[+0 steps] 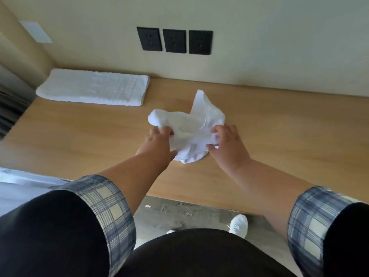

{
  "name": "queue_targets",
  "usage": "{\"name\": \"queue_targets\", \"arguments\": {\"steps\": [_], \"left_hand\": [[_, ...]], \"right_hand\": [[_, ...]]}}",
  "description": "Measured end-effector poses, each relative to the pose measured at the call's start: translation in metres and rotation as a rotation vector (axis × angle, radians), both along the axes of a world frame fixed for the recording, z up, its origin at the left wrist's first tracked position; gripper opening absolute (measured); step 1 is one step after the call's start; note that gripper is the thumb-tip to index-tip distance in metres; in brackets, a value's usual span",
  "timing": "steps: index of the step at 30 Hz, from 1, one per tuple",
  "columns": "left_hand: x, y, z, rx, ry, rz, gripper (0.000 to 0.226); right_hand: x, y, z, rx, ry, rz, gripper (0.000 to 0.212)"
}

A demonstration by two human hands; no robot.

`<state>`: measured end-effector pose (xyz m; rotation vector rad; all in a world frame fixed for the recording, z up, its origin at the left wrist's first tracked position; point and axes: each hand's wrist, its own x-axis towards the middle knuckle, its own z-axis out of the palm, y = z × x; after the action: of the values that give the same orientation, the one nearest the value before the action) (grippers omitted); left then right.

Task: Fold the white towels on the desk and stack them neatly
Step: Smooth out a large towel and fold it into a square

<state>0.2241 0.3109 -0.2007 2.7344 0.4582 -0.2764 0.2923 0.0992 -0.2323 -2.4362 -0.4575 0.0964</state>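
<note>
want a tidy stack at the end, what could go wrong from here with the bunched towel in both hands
1. The small towel is bunched up, gripped by the left hand and right hand; folded like this it would likely come out lumpy unless first spread flat on the desk.
2. It looks smaller than the folded towel lying at the far left, so stacked there its edges may not line up neatly.

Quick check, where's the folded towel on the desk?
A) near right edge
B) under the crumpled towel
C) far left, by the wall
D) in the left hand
C: the folded towel lies flat at the desk's far left by the wall, apart from the crumpled towel that both hands grip.
</note>
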Motion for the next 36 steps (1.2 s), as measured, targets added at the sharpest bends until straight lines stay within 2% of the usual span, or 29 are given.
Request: {"name": "queue_targets", "arguments": {"steps": [3, 5, 8, 11, 13, 15, 18, 20, 21, 22, 23, 26, 27, 29, 32, 36], "left_hand": [[-0.002, 0.005, -0.034, -0.038, 0.127, -0.026, 0.077], [-0.007, 0.008, -0.051, -0.048, 0.196, -0.041, 0.086], [-0.017, 0.012, -0.063, -0.047, 0.277, -0.071, 0.093], [-0.009, 0.017, -0.062, 0.055, 0.402, -0.149, 0.085], [0.001, 0.016, -0.055, 0.168, 0.442, -0.192, 0.063], [0.011, 0.011, -0.047, 0.156, 0.401, -0.201, 0.041], [0.016, -0.002, -0.042, 0.165, 0.12, -0.288, 0.031], [0.015, -0.01, -0.049, 0.182, 0.018, -0.419, 0.037], [0.014, -0.014, -0.053, 0.157, 0.043, -0.458, 0.043], [0.015, -0.018, -0.057, 0.122, 0.091, -0.474, 0.049], [0.017, -0.021, -0.06, 0.089, 0.134, -0.467, 0.054], [0.027, -0.036, -0.061, 0.047, 0.107, -0.356, 0.056], [0.033, -0.041, -0.058, 0.035, 0.08, -0.287, 0.054], [0.047, -0.05, -0.051, -0.024, 0.082, -0.094, 0.051], [0.072, -0.057, -0.045, -0.087, 0.164, 0.163, 0.058], [0.097, -0.069, -0.05, -0.179, 0.136, 0.358, 0.074]], "right_hand": [[-0.002, -0.003, -0.022, -0.159, 0.133, -0.044, 0.05], [-0.008, -0.006, -0.035, -0.254, 0.316, -0.067, 0.055], [-0.026, -0.011, -0.048, -0.25, 0.575, -0.068, 0.055], [-0.033, -0.016, -0.052, -0.197, 0.606, -0.061, 0.056], [-0.028, -0.017, -0.05, -0.129, 0.631, -0.132, 0.049], [-0.012, -0.012, -0.044, -0.016, 0.628, -0.26, 0.04], [0.032, 0.005, -0.035, 0.108, 0.646, -0.415, 0.046], [0.059, 0.02, -0.031, 0.186, 0.773, -0.544, 0.07], [0.068, 0.027, -0.033, 0.222, 0.85, -0.606, 0.085], [0.073, 0.032, -0.038, 0.239, 0.912, -0.635, 0.092], [0.074, 0.036, -0.041, 0.25, 0.957, -0.622, 0.088], [0.073, 0.034, -0.052, 0.276, 0.937, -0.544, 0.032], [0.072, 0.028, -0.051, 0.307, 0.92, -0.542, 0.026], [0.067, 0.013, -0.042, 0.427, 0.916, -0.581, 0.026], [0.047, -0.017, -0.032, 0.557, 0.895, -0.653, 0.03], [0.022, -0.05, -0.035, 0.615, 0.994, -0.693, 0.034]]}}
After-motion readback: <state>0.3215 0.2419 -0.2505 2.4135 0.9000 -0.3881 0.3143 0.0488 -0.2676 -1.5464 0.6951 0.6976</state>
